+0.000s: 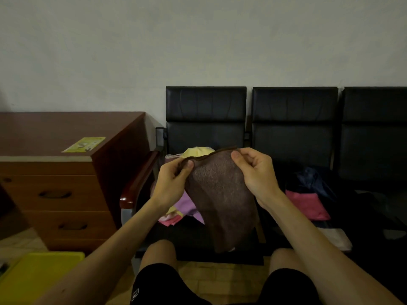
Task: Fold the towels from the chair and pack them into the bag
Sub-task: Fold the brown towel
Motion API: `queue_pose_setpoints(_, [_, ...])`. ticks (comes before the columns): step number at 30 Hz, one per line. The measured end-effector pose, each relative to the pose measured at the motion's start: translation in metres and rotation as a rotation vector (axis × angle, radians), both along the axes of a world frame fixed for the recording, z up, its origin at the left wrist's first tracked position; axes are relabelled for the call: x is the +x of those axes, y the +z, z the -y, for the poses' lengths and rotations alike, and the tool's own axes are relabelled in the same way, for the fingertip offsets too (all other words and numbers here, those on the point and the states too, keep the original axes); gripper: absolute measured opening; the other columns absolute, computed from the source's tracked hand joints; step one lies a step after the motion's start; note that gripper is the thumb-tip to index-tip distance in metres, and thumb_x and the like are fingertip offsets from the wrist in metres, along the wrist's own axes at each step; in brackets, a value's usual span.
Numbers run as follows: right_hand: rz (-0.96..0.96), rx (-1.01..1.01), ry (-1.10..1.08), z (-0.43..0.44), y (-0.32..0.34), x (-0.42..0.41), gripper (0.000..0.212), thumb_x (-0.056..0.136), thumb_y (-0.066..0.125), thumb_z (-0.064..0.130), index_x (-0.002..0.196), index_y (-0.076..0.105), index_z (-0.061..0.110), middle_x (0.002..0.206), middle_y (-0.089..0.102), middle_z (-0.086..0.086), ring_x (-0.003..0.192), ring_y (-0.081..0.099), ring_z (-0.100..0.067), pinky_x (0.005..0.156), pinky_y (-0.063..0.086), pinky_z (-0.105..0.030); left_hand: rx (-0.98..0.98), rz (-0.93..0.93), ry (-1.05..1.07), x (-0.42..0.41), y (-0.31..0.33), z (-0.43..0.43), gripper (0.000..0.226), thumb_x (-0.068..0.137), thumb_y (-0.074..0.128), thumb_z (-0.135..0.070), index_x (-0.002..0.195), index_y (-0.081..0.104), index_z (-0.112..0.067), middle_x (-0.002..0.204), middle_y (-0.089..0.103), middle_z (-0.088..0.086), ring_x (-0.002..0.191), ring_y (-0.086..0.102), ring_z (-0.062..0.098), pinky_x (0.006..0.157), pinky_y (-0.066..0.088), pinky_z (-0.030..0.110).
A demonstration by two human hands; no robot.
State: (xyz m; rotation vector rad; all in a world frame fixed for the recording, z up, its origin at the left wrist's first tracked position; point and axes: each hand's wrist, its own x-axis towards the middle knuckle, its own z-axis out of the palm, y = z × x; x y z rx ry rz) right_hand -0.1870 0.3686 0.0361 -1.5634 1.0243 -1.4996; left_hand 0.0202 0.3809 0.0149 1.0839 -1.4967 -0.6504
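We hold the brown towel (pixel 220 194) up by its top hem. The left hand (pixel 174 183) pinches the left corner between thumb and fingers, the right hand (pixel 253 172) pinches the right corner, and the hem sags a little between them. The rest hangs free, touching nothing we can see, its lower edge in line with the front of the chair (pixel 206 106).

Behind it on that seat lies the pile (pixel 187 208) — purple, yellow and pink towels, loose, spilling toward the front edge. On the next chair (pixel 295 106) to the right sits the dark blue bag (pixel 312 181). A pink towel (pixel 306 203) lies flat at its near side; whether it is inside we cannot tell. A strip of black cushion shows between our right wrist and the bag.

On the left an armrest (pixel 141 179) bounds the seat, and a wooden desk (pixel 66 128) stands just beyond it — close on that side.
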Motion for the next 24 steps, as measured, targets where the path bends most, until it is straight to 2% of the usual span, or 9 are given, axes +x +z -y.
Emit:
queue_pose_setpoints(4, [0.013, 0.011, -0.044, -0.002, -0.004, -0.003, 0.016, 0.1, 0.055, 0.021, 0.096, 0.07, 0.017, 0.089, 0.074, -0.002, 0.086, 0.071, -0.016, 0.075, 0.058, -0.029, -0.035, -0.039, -0.008, -0.008, 0.0, 0.0, 0.023, 0.102, 0.048, -0.02, 0.105, 0.064, -0.036, 0.101, 0.071, -0.017, 0.101, 0.066, 0.004, 0.092, 0.056, 0.04])
queue_pose_setpoints(7, [0.081, 0.051, -0.034, -0.004, -0.007, -0.007, 0.017, 0.098, 0.056, 0.03, 0.098, 0.07, 0.019, 0.093, 0.072, -0.002, 0.09, 0.069, -0.016, 0.078, 0.057, -0.031, -0.072, -0.034, -0.042, -0.016, 0.005, -0.003, 0.025, 0.104, 0.045, -0.018, 0.105, 0.062, -0.037, 0.099, 0.069, -0.028, 0.099, 0.065, -0.001, 0.087, 0.055, 0.024])
queue_pose_setpoints(10, [0.21, 0.327, 0.243, -0.011, -0.025, -0.012, 0.038, 0.079, 0.068, 0.036, 0.114, 0.064, 0.021, 0.111, 0.071, 0.0, 0.103, 0.068, -0.016, 0.084, 0.054, -0.031, -0.104, 0.001, -0.039, -0.02, 0.009, -0.004, 0.024, 0.103, 0.046, -0.017, 0.102, 0.063, -0.034, 0.094, 0.069, -0.022, 0.094, 0.064, -0.003, 0.08, 0.051, 0.014])
queue_pose_setpoints(12, [0.109, 0.501, 0.385, -0.02, -0.049, -0.011, 0.048, 0.075, 0.077, 0.022, 0.119, 0.058, 0.024, 0.116, 0.069, 0.003, 0.108, 0.066, -0.015, 0.085, 0.053, -0.029, -0.103, 0.048, -0.016, -0.018, 0.008, -0.003, 0.02, 0.103, 0.048, -0.017, 0.101, 0.064, -0.03, 0.092, 0.068, -0.014, 0.089, 0.064, -0.002, 0.076, 0.051, 0.013])
queue_pose_setpoints(15, [0.028, 0.551, 0.407, -0.023, -0.076, -0.009, 0.046, 0.08, 0.077, 0.011, 0.122, 0.06, 0.017, 0.12, 0.069, -0.001, 0.114, 0.064, -0.018, 0.091, 0.054, -0.028, -0.106, 0.097, 0.01, -0.012, 0.006, 0.002, 0.016, 0.102, 0.051, -0.019, 0.101, 0.065, -0.026, 0.093, 0.069, -0.009, 0.087, 0.066, 0.001, 0.076, 0.055, 0.019])
queue_pose_setpoints(19, [0.097, 0.528, 0.391, -0.02, -0.066, -0.009, 0.055, 0.076, 0.077, 0.021, 0.127, 0.06, 0.012, 0.122, 0.07, -0.004, 0.111, 0.067, -0.019, 0.092, 0.055, -0.035, -0.063, 0.043, 0.084, -0.004, 0.008, 0.003, 0.013, 0.099, 0.057, -0.024, 0.094, 0.067, -0.03, 0.09, 0.071, -0.007, 0.084, 0.07, 0.006, 0.072, 0.059, 0.025])
queue_pose_setpoints(21, [0.036, 0.488, 0.356, -0.022, -0.057, -0.006, 0.056, 0.073, 0.077, 0.029, 0.125, 0.062, 0.014, 0.119, 0.071, -0.002, 0.107, 0.069, -0.018, 0.089, 0.057, -0.035, 0.044, -0.006, 0.122, -0.001, 0.008, 0.006, 0.015, 0.098, 0.058, -0.031, 0.094, 0.07, -0.023, 0.094, 0.073, 0.001, 0.089, 0.071, 0.013, 0.079, 0.061, 0.036])
queue_pose_setpoints(22, [0.029, 0.468, 0.346, -0.023, -0.053, -0.006, 0.053, 0.073, 0.076, 0.029, 0.123, 0.063, 0.015, 0.116, 0.072, -0.002, 0.105, 0.07, -0.018, 0.086, 0.058, -0.032, 0.154, -0.099, 0.103, -0.001, 0.009, 0.006, 0.025, 0.096, 0.058, -0.038, 0.097, 0.071, -0.016, 0.099, 0.072, 0.008, 0.095, 0.071, 0.02, 0.083, 0.06, 0.042])
queue_pose_setpoints(24, [0.081, 0.442, 0.332, -0.025, -0.046, -0.004, 0.047, 0.074, 0.074, 0.026, 0.118, 0.066, 0.012, 0.11, 0.074, -0.002, 0.1, 0.071, -0.018, 0.078, 0.058, -0.028, 0.47, -0.441, -0.076, -0.003, 0.012, 0.004, 0.054, 0.089, 0.054, -0.058, 0.111, 0.068, -0.011, 0.113, 0.071, 0.012, 0.106, 0.068, 0.028, 0.089, 0.056, 0.046])
